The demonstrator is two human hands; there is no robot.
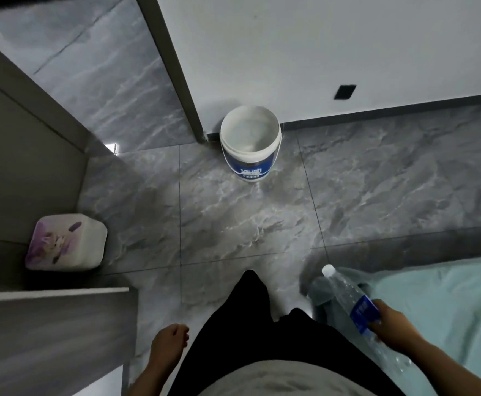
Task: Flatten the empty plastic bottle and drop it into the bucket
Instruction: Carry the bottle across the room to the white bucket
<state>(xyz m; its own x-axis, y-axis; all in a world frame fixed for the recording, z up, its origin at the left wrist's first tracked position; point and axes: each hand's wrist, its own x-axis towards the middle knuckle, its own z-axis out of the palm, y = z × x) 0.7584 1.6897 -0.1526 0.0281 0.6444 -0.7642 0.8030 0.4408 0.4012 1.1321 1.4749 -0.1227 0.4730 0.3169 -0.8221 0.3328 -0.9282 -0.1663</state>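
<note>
A clear plastic bottle (pixel 348 292) with a white cap and a blue label is held at the lower right, tilted with its cap toward the upper left. My right hand (pixel 391 324) grips it around the label, and the bottle keeps its round shape. My left hand (pixel 170 338) hangs at the lower middle with the fingers loosely curled and nothing in it. The white bucket (pixel 250 112) with a blue label stands open on the floor ahead, against the wall beside a door frame.
Grey marble tiles (pixel 233 224) cover the floor between me and the bucket. A pale green bedcover (pixel 448 295) fills the lower right. A grey cabinet (pixel 19 167) with a flowered white tissue box (pixel 65 241) stands at the left. My dark trouser legs (pixel 250 315) are below.
</note>
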